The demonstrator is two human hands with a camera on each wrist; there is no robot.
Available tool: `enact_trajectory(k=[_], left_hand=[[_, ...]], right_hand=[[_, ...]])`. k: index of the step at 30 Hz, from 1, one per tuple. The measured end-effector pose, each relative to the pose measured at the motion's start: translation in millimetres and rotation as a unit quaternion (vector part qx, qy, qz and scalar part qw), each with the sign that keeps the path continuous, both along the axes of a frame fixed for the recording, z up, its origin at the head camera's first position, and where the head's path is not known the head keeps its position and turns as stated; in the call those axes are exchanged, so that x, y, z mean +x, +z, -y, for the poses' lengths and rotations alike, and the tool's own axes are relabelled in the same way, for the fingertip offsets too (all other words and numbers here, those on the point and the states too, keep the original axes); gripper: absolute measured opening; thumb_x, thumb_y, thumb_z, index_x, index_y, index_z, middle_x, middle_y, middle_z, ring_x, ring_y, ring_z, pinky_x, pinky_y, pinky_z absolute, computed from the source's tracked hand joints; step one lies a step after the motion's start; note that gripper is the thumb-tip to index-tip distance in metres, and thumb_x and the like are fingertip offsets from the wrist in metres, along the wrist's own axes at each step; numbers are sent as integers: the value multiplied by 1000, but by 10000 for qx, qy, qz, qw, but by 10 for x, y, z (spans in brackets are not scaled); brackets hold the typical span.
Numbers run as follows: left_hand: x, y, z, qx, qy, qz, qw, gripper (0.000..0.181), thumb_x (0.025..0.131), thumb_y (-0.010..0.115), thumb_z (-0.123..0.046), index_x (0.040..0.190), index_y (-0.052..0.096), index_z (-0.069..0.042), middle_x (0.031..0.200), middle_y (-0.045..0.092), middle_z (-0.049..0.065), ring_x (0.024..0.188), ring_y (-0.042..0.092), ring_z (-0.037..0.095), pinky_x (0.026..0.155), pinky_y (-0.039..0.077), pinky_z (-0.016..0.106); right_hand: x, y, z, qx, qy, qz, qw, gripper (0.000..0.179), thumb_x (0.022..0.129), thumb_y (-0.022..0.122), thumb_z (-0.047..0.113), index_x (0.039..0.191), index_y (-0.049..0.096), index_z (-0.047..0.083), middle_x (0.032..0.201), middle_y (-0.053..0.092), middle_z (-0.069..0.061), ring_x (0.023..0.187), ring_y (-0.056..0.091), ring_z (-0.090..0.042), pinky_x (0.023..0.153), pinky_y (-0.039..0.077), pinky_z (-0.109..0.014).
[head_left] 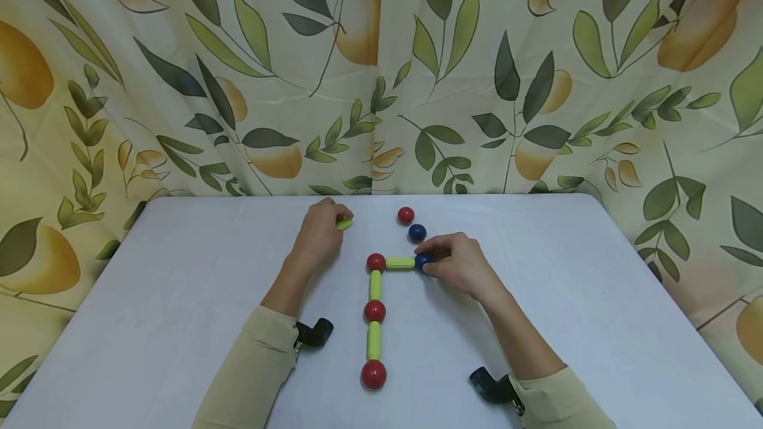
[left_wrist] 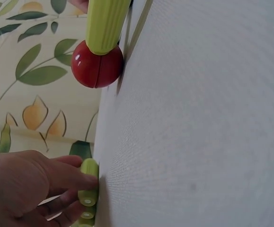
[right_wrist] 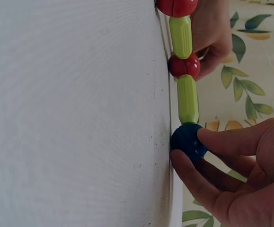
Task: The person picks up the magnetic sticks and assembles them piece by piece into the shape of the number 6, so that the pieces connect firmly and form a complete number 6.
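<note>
My right hand (head_left: 461,265) pinches a blue ball (right_wrist: 188,141) between thumb and fingers. That ball sits at the right end of a green rod (head_left: 400,263), whose other end meets a red ball (head_left: 376,262). From there a straight line runs toward me: a green rod (head_left: 375,285), a red ball (head_left: 375,311), another green rod (head_left: 373,341) and a red ball (head_left: 373,375). At the back left, my left hand (head_left: 320,229) holds a short green rod (left_wrist: 89,189) near the tabletop. More green rods (left_wrist: 86,213) show beside its fingers in the left wrist view.
A loose red ball (head_left: 406,216) and a loose blue ball (head_left: 417,233) lie behind the built line, close to my right hand. The white table (head_left: 179,296) ends at a leaf-patterned curtain (head_left: 441,85). Black wrist cameras (head_left: 316,333) hang under both sleeves.
</note>
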State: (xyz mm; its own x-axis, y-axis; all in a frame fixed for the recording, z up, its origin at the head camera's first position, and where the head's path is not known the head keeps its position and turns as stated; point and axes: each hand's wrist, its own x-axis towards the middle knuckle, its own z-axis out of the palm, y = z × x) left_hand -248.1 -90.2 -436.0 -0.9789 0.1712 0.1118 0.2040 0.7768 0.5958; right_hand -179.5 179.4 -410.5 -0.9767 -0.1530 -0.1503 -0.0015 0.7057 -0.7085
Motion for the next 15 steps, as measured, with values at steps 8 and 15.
enact_trajectory(k=[8,15], left_hand=[[2,13,-6,26,-9,202,9998,36,88,70,6,123,75,-2,108,66,14,100,61,27,94,56,41],[28,83,6,251,-32,569,9981,37,91,73,0,128,72,-3,113,67,14,104,62,27,95,58,39]], right_hand=[[-1,-4,2,-26,7,11,10000,25,91,76,6,115,80,11,114,76,-10,106,67,-27,89,58,-41],[2,-3,-2,-27,11,-11,10000,25,91,76,6,115,80,10,113,76,-10,106,66,-27,88,57,-40]])
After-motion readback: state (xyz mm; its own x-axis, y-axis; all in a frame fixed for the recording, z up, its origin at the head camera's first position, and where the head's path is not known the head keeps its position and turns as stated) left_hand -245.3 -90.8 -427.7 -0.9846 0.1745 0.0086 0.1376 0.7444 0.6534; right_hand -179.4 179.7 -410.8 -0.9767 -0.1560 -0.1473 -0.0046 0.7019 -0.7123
